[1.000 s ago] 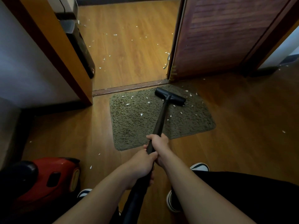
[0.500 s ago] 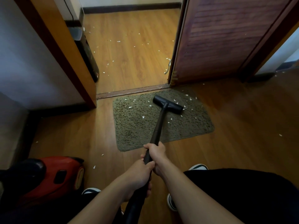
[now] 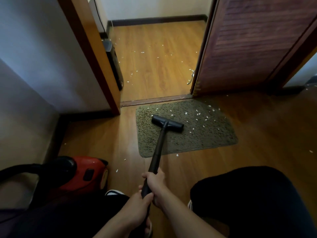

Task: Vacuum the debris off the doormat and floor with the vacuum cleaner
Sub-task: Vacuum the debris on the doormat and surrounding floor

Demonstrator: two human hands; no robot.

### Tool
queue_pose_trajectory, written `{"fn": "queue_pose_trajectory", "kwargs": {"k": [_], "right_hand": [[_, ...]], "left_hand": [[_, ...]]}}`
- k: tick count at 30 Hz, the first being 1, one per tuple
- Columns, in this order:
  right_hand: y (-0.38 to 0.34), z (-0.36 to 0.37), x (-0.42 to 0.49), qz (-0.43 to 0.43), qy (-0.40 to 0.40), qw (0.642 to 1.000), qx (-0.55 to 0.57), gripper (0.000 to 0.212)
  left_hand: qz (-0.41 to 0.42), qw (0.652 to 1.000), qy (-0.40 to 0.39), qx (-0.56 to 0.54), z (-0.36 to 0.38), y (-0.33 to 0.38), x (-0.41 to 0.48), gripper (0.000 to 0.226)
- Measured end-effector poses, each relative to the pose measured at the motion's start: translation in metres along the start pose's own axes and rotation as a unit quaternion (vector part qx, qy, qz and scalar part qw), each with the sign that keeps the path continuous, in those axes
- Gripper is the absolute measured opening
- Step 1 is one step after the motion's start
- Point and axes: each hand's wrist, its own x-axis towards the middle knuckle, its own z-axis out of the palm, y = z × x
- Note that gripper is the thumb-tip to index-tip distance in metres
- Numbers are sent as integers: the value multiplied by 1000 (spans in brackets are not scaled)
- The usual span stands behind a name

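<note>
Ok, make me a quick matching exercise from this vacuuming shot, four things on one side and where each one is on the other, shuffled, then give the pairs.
Things:
1 nozzle
2 red canister
3 wand
4 doormat

Places:
a gripped by the left hand and right hand
b just before the door threshold
c resting on the mat's left half
d on the wood floor at the person's left

Pairs: 1-c, 2-d, 3-a, 4-b.
</note>
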Motion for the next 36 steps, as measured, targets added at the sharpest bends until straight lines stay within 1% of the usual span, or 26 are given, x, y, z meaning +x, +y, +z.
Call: {"fn": "queue_pose_trajectory", "kwargs": {"k": [2, 5, 7, 9, 12, 16, 21, 29, 32, 36], "right_hand": [[6, 2, -8, 7, -9, 1000, 8, 31], [13, 1, -9, 9, -16, 1000, 8, 33], [10, 1, -8, 1, -13, 1000, 3, 35], [3, -3, -4, -2, -12, 1000, 5, 32], [-12, -7, 7, -5, -9, 1000, 8, 27], [-29, -8, 24, -9, 5, 1000, 3, 31], [-37, -14, 32, -15, 10, 1000, 4, 28], [-10, -11, -3, -8, 7, 1000, 0, 21], [7, -4, -18, -3, -5, 1000, -12, 21], [24, 10, -30, -13, -23, 999, -36, 29]], "left_hand": [[-5, 1000, 3, 7, -2, -7, -7, 20], [-5, 1000, 10, 10, -2, -15, -8, 28], [-15, 1000, 10, -7, 0, -14, -4, 22], [-30, 999, 14, -25, 1, -10, 4, 18], [-29, 999, 6, -32, 2, -4, 21, 29], [-18, 998, 1, -53, 3, 12, 35, 22], [-22, 998, -4, -64, 6, 20, 44, 23], [-36, 998, -9, -47, 5, -7, 15, 30], [-35, 999, 7, -38, 1, -22, -3, 23], [-6, 999, 44, -1, -7, -40, -11, 33]]}}
